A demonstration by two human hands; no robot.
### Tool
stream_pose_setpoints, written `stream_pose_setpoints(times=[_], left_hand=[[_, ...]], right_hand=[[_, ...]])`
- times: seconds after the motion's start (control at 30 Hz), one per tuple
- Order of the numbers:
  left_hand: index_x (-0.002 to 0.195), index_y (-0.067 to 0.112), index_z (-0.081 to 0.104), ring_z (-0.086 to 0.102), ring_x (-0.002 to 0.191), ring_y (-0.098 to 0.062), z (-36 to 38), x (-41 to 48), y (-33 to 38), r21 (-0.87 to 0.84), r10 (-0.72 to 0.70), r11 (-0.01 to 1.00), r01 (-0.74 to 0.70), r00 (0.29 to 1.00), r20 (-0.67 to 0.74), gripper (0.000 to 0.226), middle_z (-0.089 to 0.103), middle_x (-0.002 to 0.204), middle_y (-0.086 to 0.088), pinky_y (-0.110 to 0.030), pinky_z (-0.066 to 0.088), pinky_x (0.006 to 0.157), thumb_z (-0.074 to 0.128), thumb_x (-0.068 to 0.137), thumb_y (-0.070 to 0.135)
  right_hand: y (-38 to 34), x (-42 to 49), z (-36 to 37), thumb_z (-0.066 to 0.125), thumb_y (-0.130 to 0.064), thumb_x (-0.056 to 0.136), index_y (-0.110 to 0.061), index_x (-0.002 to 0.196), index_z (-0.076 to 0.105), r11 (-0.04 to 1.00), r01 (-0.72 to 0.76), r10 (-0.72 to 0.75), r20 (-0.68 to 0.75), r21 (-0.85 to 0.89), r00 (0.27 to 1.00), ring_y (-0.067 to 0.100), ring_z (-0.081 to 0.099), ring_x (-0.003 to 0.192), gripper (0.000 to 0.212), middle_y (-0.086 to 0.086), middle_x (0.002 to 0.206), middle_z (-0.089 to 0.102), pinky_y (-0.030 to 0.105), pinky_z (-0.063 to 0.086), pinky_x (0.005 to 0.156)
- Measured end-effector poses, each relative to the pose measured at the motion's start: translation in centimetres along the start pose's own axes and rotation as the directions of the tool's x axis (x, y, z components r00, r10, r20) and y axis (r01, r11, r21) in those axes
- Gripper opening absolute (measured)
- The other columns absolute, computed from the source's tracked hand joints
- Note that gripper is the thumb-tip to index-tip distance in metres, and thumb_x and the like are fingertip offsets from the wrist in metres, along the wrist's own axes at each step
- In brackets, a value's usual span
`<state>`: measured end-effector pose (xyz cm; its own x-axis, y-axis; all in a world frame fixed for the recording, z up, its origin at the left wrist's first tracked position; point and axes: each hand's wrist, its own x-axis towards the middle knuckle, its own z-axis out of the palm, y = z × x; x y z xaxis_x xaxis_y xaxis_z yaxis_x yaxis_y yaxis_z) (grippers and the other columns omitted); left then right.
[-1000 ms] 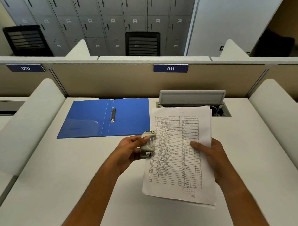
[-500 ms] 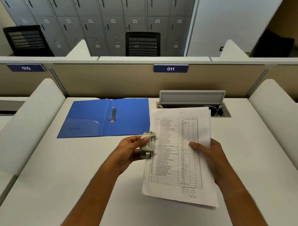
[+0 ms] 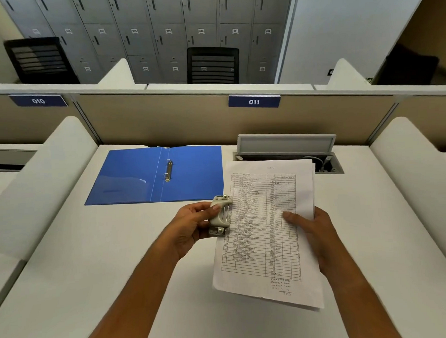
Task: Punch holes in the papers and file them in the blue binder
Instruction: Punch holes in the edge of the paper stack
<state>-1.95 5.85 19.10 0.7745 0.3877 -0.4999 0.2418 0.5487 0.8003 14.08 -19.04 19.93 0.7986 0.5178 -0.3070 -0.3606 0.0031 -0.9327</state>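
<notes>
Barely moved: left hand (image 3: pixel 193 226) grips punch (image 3: pixel 219 215), seemingly on papers (image 3: pixel 265 230) edge, w/ right hand (image 3: pixel 312 231) gripping them.

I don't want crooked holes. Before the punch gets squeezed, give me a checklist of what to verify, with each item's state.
1. Hole punch gripped by left hand: ok.
2. Papers held by right hand: ok.
3. Punch sits on the papers' left edge: ok.
4. Sheets squared together: not ok, edges fan out at the top right and bottom.
5. Edge pushed fully into the slot: cannot tell.
6. Blue binder lying open on the desk, rings exposed: ok.
</notes>
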Motion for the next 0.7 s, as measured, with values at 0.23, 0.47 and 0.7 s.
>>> stream_pose_setpoints(times=[0.23, 0.47, 0.7], left_hand=[[0.124, -0.001, 0.069, 0.079, 0.09, -0.028, 0.0, -0.1, -0.1, -0.019, -0.003, 1.0, 0.002, 1.0, -0.025, 0.035, 0.079, 0.111, -0.02, -0.037, 0.067, 0.071, 0.073, 0.094, 0.016], [0.127, -0.007, 0.066, 0.079, 0.08, -0.027, -0.1, 0.3, -0.6, -0.032, -0.005, 0.999, 0.003, 0.998, -0.062, 0.041, 0.079, 0.103, -0.02, -0.037, 0.067, 0.067, 0.075, 0.092, 0.012], [0.126, -0.007, 0.066, 0.079, 0.077, -0.027, -0.2, 0.5, -1.1, -0.058, -0.027, 0.998, 0.022, 0.995, -0.094, 0.039, 0.08, 0.099, -0.019, -0.035, 0.066, 0.062, 0.075, 0.091, 0.01]], right_hand=[[0.3, 0.0, -0.2, 0.074, -0.001, 0.095, -0.006, 0.123, 0.075, 1.0, 0.0, 0.0, 0.001, -0.013, 1.0, 0.033, 0.082, 0.1, 0.029, 0.012, 0.112, 0.083, 0.039, 0.068, 0.077], [0.7, 0.2, -0.3, 0.076, -0.002, 0.094, -0.005, 0.122, 0.075, 1.0, -0.018, 0.018, -0.003, -0.017, 1.0, 0.035, 0.082, 0.1, 0.029, 0.014, 0.112, 0.083, 0.045, 0.068, 0.081], [1.3, 0.3, -0.5, 0.077, -0.001, 0.093, -0.003, 0.123, 0.075, 0.999, -0.034, 0.034, -0.009, -0.008, 0.999, 0.036, 0.081, 0.099, 0.03, 0.016, 0.113, 0.083, 0.045, 0.068, 0.08]])
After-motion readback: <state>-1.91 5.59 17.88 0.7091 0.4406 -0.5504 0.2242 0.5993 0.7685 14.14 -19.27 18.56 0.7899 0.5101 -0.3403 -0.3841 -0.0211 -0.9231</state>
